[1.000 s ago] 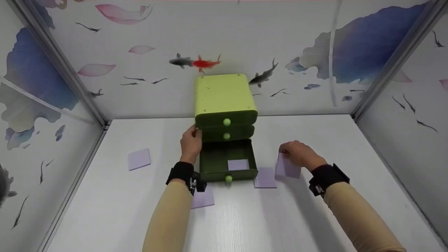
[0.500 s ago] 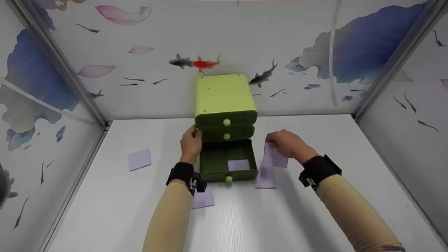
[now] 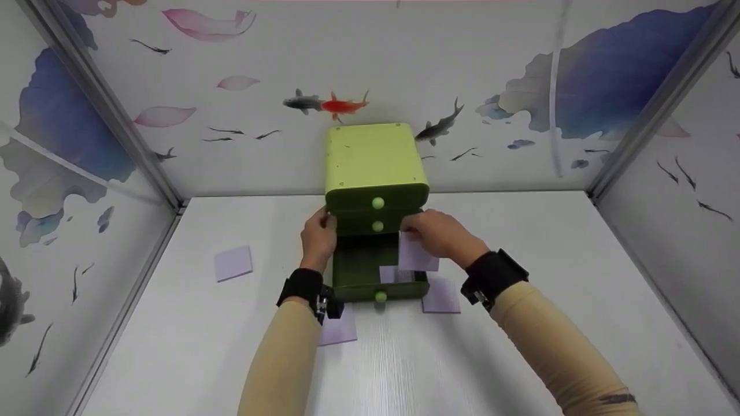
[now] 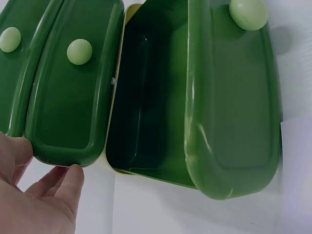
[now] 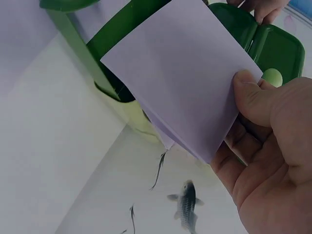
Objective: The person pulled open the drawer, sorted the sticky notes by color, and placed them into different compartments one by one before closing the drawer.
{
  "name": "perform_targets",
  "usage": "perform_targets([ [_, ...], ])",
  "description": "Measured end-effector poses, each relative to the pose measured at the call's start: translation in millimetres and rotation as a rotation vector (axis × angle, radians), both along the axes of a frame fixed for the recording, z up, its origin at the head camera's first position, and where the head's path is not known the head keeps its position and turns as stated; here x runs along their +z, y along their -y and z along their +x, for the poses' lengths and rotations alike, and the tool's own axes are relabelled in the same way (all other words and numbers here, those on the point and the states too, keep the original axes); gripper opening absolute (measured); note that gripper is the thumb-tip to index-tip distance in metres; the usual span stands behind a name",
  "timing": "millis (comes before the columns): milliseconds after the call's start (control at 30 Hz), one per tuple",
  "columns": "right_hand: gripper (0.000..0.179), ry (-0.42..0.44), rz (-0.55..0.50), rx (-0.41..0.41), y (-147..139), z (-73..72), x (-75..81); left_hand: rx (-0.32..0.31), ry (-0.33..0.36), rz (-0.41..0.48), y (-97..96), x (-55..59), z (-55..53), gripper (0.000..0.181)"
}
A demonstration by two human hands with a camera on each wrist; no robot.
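My right hand (image 3: 440, 231) pinches a lilac sticky note pad (image 5: 180, 73) between thumb and fingers. It hangs over the right side of the pulled-out bottom drawer (image 3: 358, 292) of a green drawer cabinet (image 3: 376, 156). Inside that drawer lies another lilac pad (image 3: 387, 274), partly hidden behind the held one. At the cabinet's left side, my left hand (image 3: 318, 240) holds the end of the middle drawer (image 4: 68, 112), its thumb and fingertips at the drawer front's edge. The middle drawer sits slightly back from the top drawer (image 3: 352, 199).
More lilac pads lie on the white table (image 3: 393, 370): one pad (image 3: 233, 263) at the left, another pad (image 3: 442, 296) right of the bottom drawer, and a third pad (image 3: 340, 327) partly behind the left wrist. A fish-patterned wall (image 3: 260, 52) stands behind the cabinet.
My right hand has carried its pad leftward and slightly up, from above the table at the right to over the bottom drawer. My left hand has stayed at the cabinet.
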State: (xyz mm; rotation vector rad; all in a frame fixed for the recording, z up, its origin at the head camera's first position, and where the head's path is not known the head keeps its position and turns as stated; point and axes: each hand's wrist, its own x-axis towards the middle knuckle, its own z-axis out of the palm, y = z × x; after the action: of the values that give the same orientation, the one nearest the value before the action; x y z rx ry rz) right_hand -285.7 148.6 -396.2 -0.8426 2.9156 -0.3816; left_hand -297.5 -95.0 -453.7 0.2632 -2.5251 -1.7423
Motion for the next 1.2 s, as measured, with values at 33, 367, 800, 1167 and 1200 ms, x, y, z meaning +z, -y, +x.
perform_targets([
  [33,0.019,-0.004,0.000,0.007,5,0.1,-0.7,0.002,-0.003,-0.003,-0.1,0.0,0.1,0.043],
  [367,0.018,-0.053,0.022,0.052,54,-0.3,-18.6,0.019,0.004,-0.018,1.0,-0.6,-3.7,0.042],
  [800,0.013,-0.075,-0.030,0.084,96,1.4,-64.3,0.041,-0.017,-0.029,-0.3,-2.1,-4.3,0.040],
  [1167,0.020,0.023,-0.071,0.074,107,1.6,-90.2,0.038,-0.033,-0.034,0.0,-2.6,-3.3,0.039],
  [1200,0.022,0.030,-0.077,0.065,107,1.1,-91.3,0.037,-0.032,-0.032,0.3,-2.3,-3.1,0.039],
])
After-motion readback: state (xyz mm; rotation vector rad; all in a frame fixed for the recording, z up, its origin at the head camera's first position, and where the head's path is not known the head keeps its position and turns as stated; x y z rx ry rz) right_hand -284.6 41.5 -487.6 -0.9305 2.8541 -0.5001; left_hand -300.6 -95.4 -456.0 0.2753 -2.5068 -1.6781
